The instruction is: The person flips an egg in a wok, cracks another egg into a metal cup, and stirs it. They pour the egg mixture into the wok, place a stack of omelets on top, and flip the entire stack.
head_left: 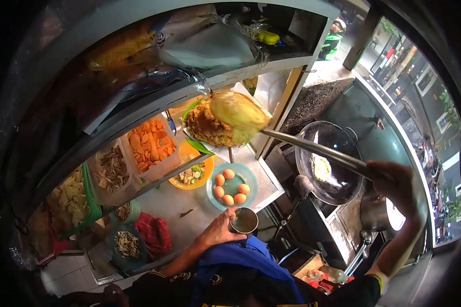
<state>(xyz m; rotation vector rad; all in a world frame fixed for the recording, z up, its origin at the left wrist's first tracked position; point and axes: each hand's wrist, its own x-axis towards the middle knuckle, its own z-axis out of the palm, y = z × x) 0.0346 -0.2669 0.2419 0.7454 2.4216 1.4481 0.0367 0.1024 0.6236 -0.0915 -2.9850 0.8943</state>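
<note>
My right hand (pixel 394 187) is wrapped round the long metal handle of a spatula (pixel 317 148). A browned, yellowish omelette (pixel 239 115), blurred by motion, is at the spatula's far end. It lies over the right part of a heap of brown fried food (pixel 205 123) on a plate with green leaf edges. My left hand (pixel 221 229) holds a metal cup (pixel 244 220) by its side, just below a pale green plate (pixel 213 197) of several brown eggs. A wok (pixel 338 192) at the right holds a small white and yellow piece of egg (pixel 321 168).
Tubs of sliced carrots (pixel 150 145) and shredded food (pixel 112 170) line the left. An orange bowl (pixel 208 176), a red cloth (pixel 153 235) and a metal pot (pixel 372 211) are nearby. A shelf edge (pixel 189 89) crosses above. A person (pixel 333 41) is outside.
</note>
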